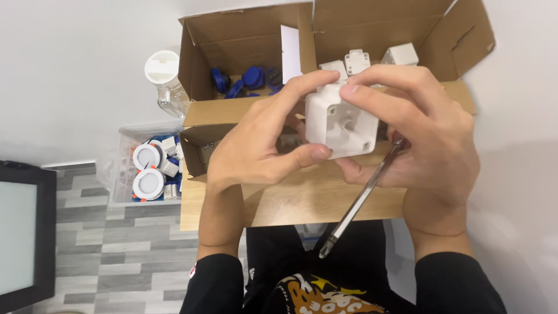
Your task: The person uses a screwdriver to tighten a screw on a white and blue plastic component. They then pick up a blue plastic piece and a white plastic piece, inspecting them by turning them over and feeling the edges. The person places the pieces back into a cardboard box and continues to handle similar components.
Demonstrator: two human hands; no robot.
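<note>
Both hands grip a white box (340,122) over the carton (290,200), left hand (258,145) pinching it, right hand (427,136) also clutching a screwdriver (363,195).

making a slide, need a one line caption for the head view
Both hands, left hand and right hand, hold a white plastic box over an open cardboard carton; a screwdriver hangs from the right.

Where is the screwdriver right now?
In the head view, the screwdriver is tucked in the right hand, its shaft slanting down-left below the white plastic box that both hands hold.
</note>
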